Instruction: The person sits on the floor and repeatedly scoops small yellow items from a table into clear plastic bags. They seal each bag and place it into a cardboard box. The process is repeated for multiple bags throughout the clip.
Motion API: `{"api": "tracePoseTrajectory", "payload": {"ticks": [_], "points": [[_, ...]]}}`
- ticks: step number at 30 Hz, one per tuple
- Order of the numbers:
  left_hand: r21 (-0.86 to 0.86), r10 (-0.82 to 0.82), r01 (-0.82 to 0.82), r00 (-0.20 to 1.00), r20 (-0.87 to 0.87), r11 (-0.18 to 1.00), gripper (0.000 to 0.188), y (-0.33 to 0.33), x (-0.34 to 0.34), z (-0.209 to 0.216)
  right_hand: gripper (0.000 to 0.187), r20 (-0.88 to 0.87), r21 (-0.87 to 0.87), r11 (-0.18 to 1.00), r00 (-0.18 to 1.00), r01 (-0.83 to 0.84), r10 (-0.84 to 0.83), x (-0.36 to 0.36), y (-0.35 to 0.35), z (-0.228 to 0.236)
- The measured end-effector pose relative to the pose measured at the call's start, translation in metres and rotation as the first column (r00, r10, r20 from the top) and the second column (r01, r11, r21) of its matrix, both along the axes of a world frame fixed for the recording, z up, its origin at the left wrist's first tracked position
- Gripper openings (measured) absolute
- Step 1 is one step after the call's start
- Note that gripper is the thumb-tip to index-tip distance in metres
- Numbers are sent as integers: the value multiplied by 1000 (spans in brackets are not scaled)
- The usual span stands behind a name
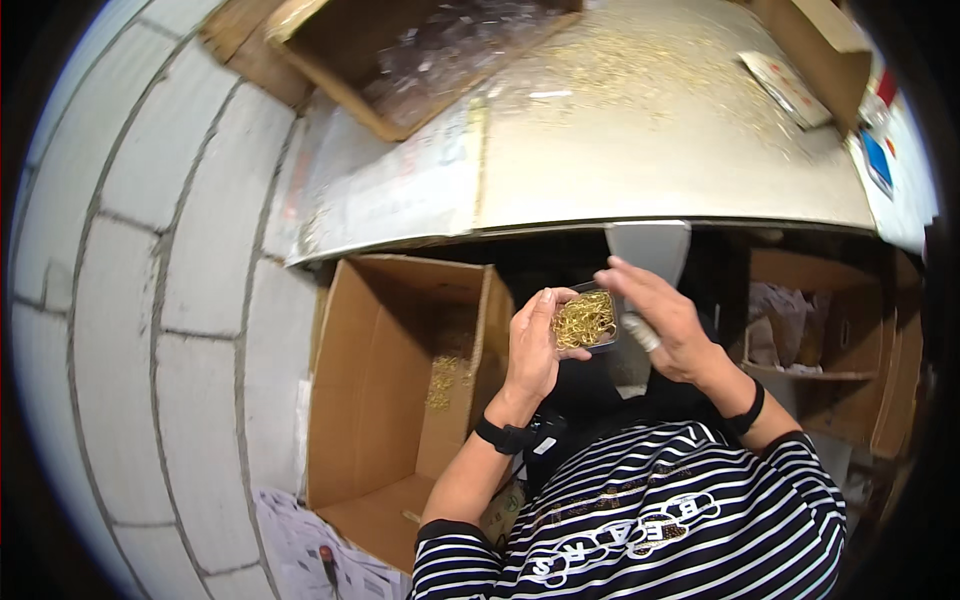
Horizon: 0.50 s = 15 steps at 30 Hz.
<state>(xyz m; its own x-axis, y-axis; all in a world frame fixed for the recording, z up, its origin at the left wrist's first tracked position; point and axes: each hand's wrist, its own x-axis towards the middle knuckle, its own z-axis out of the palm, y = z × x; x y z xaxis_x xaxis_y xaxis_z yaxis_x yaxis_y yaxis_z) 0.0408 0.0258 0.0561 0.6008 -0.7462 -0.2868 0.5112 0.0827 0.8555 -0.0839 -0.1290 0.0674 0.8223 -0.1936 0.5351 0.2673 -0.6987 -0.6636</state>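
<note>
My left hand (536, 342) is wrapped round a small clear plastic box (602, 347). Tangled gold-coloured metal pieces, which look like small hooks, fill the box (582, 320). Beside the box's right edge is my right hand (663, 318), its fingers stretched out and nothing visible in it. Something pale, like tape, is wrapped round one of its digits. Both hands are above my lap, in front of the table's edge.
An open cardboard box (365, 380) with some gold pieces inside stands at my left. Another carton (810, 380) is at the right. On the table (640, 180) lie many scattered gold pieces, a carton of clear plastic items (460, 45) and a blue object (876, 162).
</note>
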Motion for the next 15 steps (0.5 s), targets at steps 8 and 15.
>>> {"api": "tracePoseTrajectory", "payload": {"ticks": [8, 15], "points": [[20, 434, -469, 832, 347, 883, 32, 148, 103, 49, 46, -138, 250, 957, 984, 146, -114, 20, -1, -13], [381, 658, -668, 731, 179, 639, 23, 318, 140, -84, 45, -397, 283, 912, 902, 296, -170, 17, -6, -41]]}}
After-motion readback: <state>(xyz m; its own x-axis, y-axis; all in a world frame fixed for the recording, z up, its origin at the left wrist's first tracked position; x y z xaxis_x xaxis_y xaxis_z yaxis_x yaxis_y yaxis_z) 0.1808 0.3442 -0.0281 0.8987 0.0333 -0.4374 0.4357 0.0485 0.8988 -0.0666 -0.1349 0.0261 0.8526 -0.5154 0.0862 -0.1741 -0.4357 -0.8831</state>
